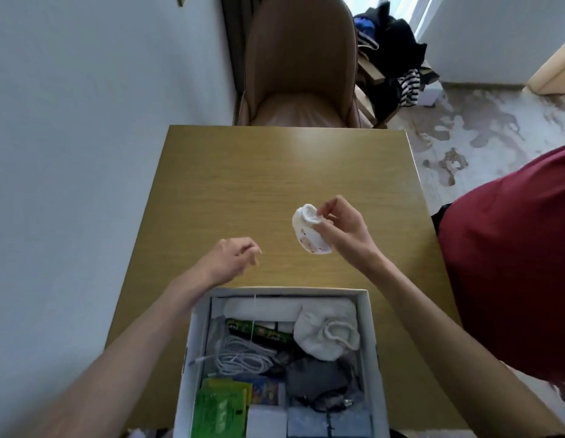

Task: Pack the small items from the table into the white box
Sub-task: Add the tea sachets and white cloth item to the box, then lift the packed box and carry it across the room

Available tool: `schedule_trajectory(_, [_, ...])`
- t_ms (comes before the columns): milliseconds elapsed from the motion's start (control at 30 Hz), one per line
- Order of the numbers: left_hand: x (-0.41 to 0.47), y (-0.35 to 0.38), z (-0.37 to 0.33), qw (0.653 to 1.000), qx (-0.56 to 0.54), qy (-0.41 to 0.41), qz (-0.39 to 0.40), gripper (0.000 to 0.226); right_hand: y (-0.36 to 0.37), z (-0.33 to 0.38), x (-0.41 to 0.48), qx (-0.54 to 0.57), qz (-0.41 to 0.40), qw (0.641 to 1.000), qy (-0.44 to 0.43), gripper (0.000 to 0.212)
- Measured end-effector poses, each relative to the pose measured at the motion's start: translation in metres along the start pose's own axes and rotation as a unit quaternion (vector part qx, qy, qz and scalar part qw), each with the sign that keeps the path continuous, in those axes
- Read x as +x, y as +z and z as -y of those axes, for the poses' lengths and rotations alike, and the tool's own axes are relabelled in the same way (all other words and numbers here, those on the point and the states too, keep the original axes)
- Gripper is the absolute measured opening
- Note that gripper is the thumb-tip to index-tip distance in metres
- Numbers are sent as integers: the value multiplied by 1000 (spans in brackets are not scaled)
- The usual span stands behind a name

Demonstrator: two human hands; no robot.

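One soft, rolled white sock (309,229) is pinched by the right hand (344,230); the left hand (230,257) hangs loose-fingered.

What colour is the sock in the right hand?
The sock is white with a small tan print; head view.

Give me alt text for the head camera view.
The right hand pinches a small white sock above a wooden table; the left hand hovers empty beside it. Nearer, the open white box holds a cable and green packets.
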State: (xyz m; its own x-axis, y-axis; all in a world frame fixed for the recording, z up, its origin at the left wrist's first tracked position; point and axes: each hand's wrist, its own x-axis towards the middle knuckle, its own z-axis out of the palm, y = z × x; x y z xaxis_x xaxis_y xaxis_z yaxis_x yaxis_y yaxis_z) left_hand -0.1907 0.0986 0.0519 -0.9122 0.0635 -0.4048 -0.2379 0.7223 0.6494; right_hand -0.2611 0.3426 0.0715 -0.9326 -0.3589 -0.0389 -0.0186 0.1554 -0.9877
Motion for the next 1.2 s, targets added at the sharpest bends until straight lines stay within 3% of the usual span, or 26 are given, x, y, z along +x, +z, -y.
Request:
schedule_trajectory(133, [-44, 11, 7, 985, 105, -11, -136, 29, 0, 18, -60, -24, 76, 994, -73, 10])
schedule_trajectory(267, [-87, 31, 19, 974, 75, -25, -211, 36, -1, 25, -111, -169, 114, 960, -194, 9])
schedule_trajectory(333, [-104, 39, 23, 969, 46, -46, -240, 48, -1, 20, -131, -278, 148, 921, -231, 12])
schedule_trajectory(433, [-119, 47, 25, 971, 20, -71, -229, 53, -3, 5, -150, -490, 241, 808, -221, 22])
schedule_trajectory(467, [-122, 50, 26, 974, 17, -75, -215, 52, -3, 3, -156, -518, 257, 790, -203, 24])
schedule_trajectory(500, [-124, 51, 27, 976, 15, -76, -202, 51, -4, 4, -162, -515, 254, 796, -194, 24])
schedule_trajectory(567, [-128, 52, 29, 978, 2, -73, -196, 51, -9, 8, -172, -460, 216, 840, -190, 17])
schedule_trajectory(667, [-141, 53, 30, 975, 11, -77, -209, 57, -19, 11, -184, -404, 102, 896, -155, 15])
schedule_trajectory(733, [-153, 55, 35, 978, 43, -101, -180, 58, -18, 7, -188, -397, 16, 913, -92, 17])
schedule_trajectory(800, [-163, 55, 41, 978, 99, -128, -129, 53, -11, -1, -188, -408, -26, 912, 13, 36])
schedule_trajectory(900, [-169, 53, 47, 974, 149, -141, -95, 44, 2, -13, -191, -414, -8, 897, 153, 63])
schedule_trajectory(1000, [-167, 53, 50, 975, 136, -144, -102, 31, 16, -21, -199, -392, -21, 905, 162, 62])
schedule_trajectory(1100, [-164, 54, 50, 978, 101, -166, -69, 23, 29, -22, -211, -342, -109, 923, 139, 71])
schedule_trajectory(1200, [-163, 52, 50, 980, 69, -186, -27, 14, 28, -28, -222, -307, -167, 914, 205, 75])
